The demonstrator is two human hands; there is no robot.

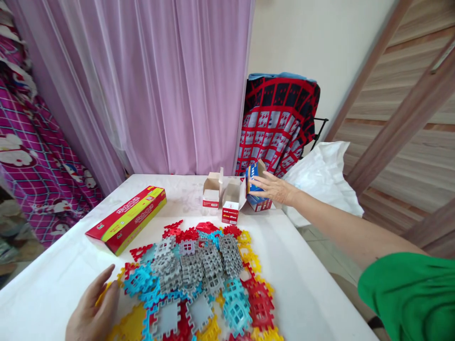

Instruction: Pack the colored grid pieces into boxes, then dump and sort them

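**Q:** What did the shot show?

**A:** Person at white tbl (pixel 50 289), both arms out, green sleeve (pixel 408 296) at R edge of view.

**Q:** R hand?

**A:** R hand (pixel 275 188) reached far across, open, fingers (pixel 256 182) extended & flat on blue panel of tilted open card box (pixel 251 177) near tbl's far edge. Contact clear, firm grip not; thumb hard to make out.

**Q:** L hand?

**A:** L hand (pixel 93 305) lay low at near edge, half open, fingers loosely spread, right by yellow tile (pixel 103 293) at edge of pile. Cannot tell if it held that tile.

**Q:** Where were the things?

**A:** Pile of plastic tiles (pixel 192 270), grey, blue, red & yellow, sat mid-tbl btwn hands. Two small open boxes (pixel 212 194) (pixel 231 203) stood just L of tilted box; long red-yellow box (pixel 126 220) lay apart on L.

**Q:** Best handling?

**A:** Flat fingers looked right for thin card: pressure spread, less crush risk. Thumb opposite wd steady the tilt. Tiles looked interlocking, so taking edge ones singly seemed safest vs. snagging neighbours.
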